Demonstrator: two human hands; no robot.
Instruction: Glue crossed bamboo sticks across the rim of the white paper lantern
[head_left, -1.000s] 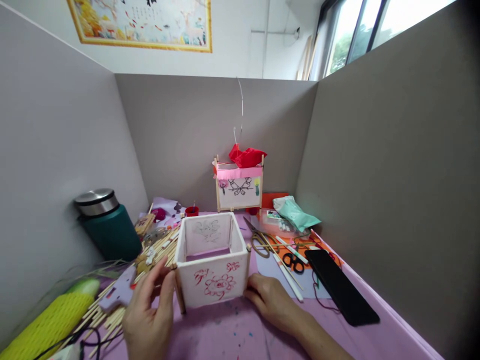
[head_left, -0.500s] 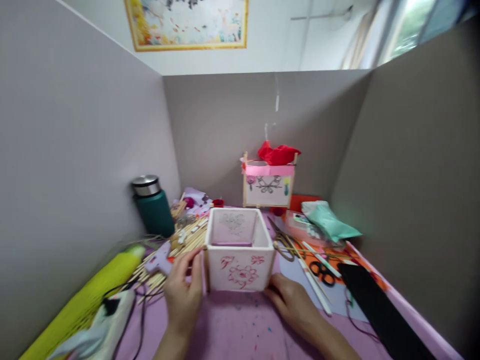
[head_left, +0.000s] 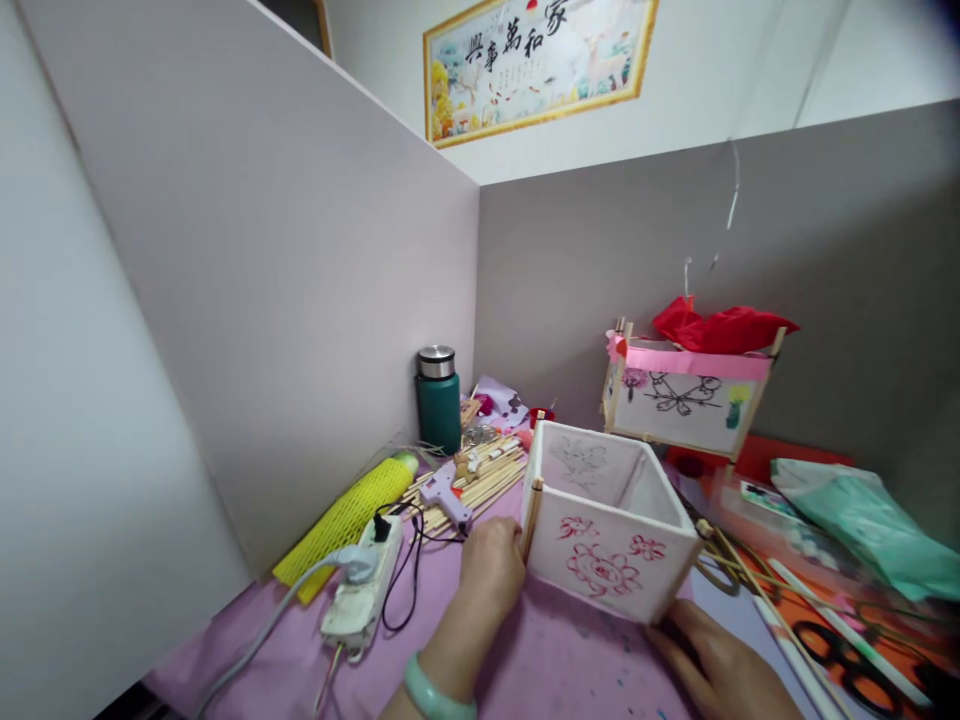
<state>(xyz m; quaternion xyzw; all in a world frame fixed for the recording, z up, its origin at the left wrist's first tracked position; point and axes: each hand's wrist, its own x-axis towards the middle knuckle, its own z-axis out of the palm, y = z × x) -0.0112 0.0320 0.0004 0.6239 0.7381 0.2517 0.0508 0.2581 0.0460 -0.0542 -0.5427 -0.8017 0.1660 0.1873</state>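
A white, open-topped box lantern [head_left: 600,560] with red flowers drawn on its front stands on the purple tabletop. Thin wooden sticks run up at least some of its corners, and a faint dark drawing shows on the far inner wall. My left hand [head_left: 495,565] grips the lantern's lower left side by a corner stick, its fingertips partly hidden. At the lower front right corner, my right hand [head_left: 712,655] holds the lantern with thumb and fingers. Behind it hangs a second lantern [head_left: 686,405] with pink trim, wooden sticks and red cloth on top.
Left of the lantern lie a lilac glue gun [head_left: 446,493], wooden sticks [head_left: 495,480], a power strip [head_left: 364,590] and a yellow net-wrapped item [head_left: 345,515]. A green bottle [head_left: 439,400] stands behind. Black-handled scissors [head_left: 847,660] and a mint-coloured bag [head_left: 870,525] lie right. Grey panels [head_left: 337,300] enclose the table.
My view has swung to the left, so everything sits farther right and tilted. The box lantern appears at more of an angle, with both hands still at its sides.
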